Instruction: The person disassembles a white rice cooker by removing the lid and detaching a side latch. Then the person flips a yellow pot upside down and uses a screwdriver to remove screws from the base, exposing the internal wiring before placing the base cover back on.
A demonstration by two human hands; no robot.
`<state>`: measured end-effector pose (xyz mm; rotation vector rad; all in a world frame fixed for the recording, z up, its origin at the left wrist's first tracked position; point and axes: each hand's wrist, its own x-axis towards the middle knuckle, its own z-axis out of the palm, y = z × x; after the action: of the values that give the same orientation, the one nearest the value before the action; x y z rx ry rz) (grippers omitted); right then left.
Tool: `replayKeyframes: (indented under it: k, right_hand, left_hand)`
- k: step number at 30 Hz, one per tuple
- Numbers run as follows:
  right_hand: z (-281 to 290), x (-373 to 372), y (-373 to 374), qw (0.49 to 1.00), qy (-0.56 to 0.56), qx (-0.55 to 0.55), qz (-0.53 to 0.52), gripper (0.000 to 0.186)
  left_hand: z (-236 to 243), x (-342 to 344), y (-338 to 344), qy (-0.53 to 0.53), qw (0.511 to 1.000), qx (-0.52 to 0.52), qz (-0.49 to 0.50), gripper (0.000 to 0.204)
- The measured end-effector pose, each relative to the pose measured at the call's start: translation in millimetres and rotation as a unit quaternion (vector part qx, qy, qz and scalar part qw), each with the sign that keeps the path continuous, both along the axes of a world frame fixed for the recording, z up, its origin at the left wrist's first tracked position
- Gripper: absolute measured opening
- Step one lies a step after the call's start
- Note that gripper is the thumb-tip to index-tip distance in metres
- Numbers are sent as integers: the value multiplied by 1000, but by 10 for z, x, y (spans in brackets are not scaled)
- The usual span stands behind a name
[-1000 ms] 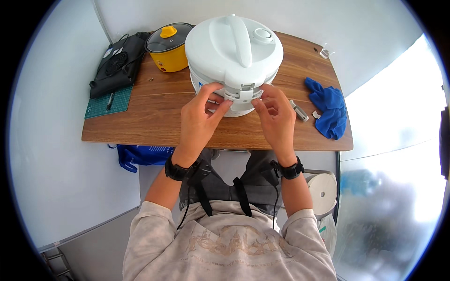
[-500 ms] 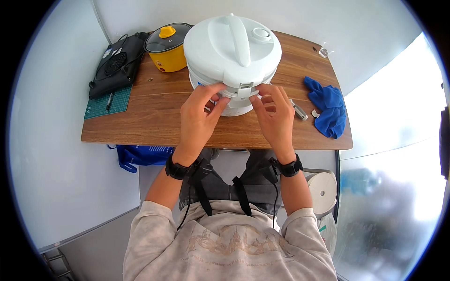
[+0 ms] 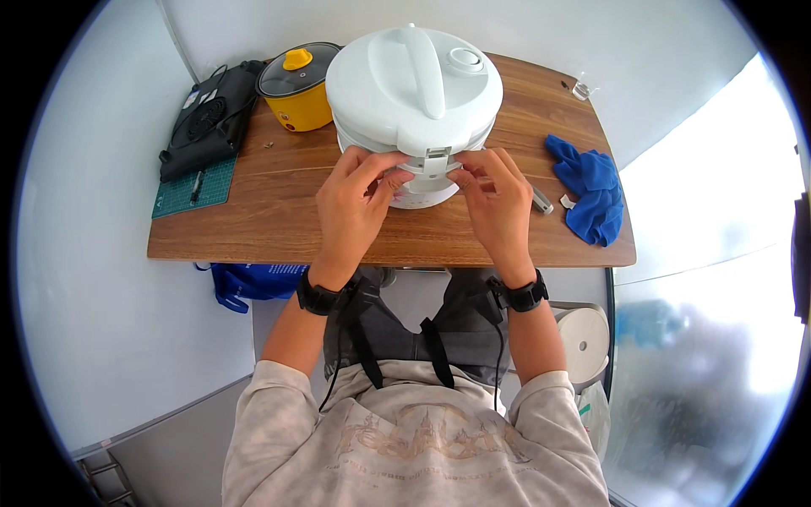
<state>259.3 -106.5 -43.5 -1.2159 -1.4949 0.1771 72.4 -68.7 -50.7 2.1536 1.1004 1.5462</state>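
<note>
A: In the head view, where is the white rice cooker?
B: At 12 o'clock on the wooden surface, upright, with the yellow pot at 10 o'clock and the blue cloth at 3.
A: And the 2 hands?
B: Both are at its front, the lid's 6 o'clock. The left hand touches just left of the latch, the right hand just right. Each has thumb and index finger narrowly apart; I can't tell whether either squeezes.
A: How would it handle?
B: I'd guess bulky and fairly heavy, with a stiff, smooth shell that could slip under dry fingers. The latch looks small, perhaps breakable, so a gentle hold from both sides suits it.
A: For a fuller grip?
B: Probably the lid handle, arched from 12 towards 6 o'clock; the vent at 2 gives little purchase.
</note>
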Motion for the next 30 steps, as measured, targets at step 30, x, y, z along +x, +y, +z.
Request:
replayKeyframes:
  k: [30]
  right_hand:
    - [-98, 15, 33, 998, -42, 17, -41, 19]
  left_hand:
    - [-5, -75, 49, 20, 998, -4, -59, 25]
